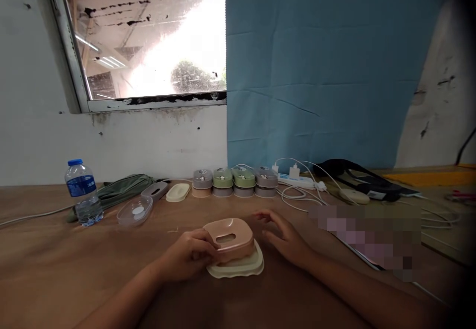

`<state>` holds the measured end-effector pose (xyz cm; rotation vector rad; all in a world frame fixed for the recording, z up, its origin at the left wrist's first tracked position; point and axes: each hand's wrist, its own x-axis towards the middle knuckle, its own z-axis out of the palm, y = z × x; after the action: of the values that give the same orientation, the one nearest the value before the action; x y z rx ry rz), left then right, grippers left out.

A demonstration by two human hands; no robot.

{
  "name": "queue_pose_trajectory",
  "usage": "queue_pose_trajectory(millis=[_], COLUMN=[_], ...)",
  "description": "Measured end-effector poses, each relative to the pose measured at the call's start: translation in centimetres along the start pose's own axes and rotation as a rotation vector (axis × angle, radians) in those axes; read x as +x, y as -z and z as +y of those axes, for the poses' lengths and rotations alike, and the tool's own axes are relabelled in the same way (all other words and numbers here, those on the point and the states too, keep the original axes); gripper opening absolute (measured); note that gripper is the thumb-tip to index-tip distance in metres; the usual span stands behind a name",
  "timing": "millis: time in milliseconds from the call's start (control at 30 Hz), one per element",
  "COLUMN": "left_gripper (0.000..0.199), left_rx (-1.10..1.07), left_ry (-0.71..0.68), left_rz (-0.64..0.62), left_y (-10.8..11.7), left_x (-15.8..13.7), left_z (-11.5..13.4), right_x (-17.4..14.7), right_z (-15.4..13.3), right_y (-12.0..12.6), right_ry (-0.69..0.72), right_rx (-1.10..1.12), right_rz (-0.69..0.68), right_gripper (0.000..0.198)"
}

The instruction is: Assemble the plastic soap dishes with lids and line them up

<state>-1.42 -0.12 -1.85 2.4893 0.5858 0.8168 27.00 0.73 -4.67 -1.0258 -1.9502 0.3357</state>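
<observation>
A glossy pink plastic soap-box part (pixel 238 230) with an oval slot in its top sits tilted over a cream, wavy-edged tray (pixel 238 271). My left hand (pixel 191 252) pinches the pink part at its left edge, thumb and fingers closed on it. To the right, my right hand (pixel 284 237) is apart from both pieces, its fingers spread and holding nothing. Whether the pink part rests fully on the tray cannot be made out.
Stacked soap boxes (pixel 223 177) in grey, green and pink line the wall. Left of them lie a cream piece (pixel 178 192), a clear lid (pixel 136 211) and a grey slotted piece (pixel 155 190). A water bottle (pixel 84 195) stands far left; a power strip (pixel 297 181) with cables lies right.
</observation>
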Motion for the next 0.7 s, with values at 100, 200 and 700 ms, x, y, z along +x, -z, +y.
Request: queue_pose_trajectory(millis=[100, 200, 700], left_gripper=[0.02, 0.017, 0.024], left_rx=[-0.052, -0.085, 0.148], left_ry=[-0.027, -0.006, 0.067], left_rz=[-0.005, -0.031, 0.102], left_y=[-0.3, -0.3, 1.5], left_x=[-0.1, 0.0, -0.4], left_z=[0.2, 0.4, -1.5], right_x=[-0.4, -0.6, -0.1], right_z=[-1.5, -2.4, -2.6], right_y=[0.2, 0.4, 1.5], right_ry=[0.193, 0.321, 0.395], right_rx=[0.01, -0.079, -0.227], right_rz=[-0.232, -0.417, -0.62], right_gripper=[0.044, 0.054, 0.058])
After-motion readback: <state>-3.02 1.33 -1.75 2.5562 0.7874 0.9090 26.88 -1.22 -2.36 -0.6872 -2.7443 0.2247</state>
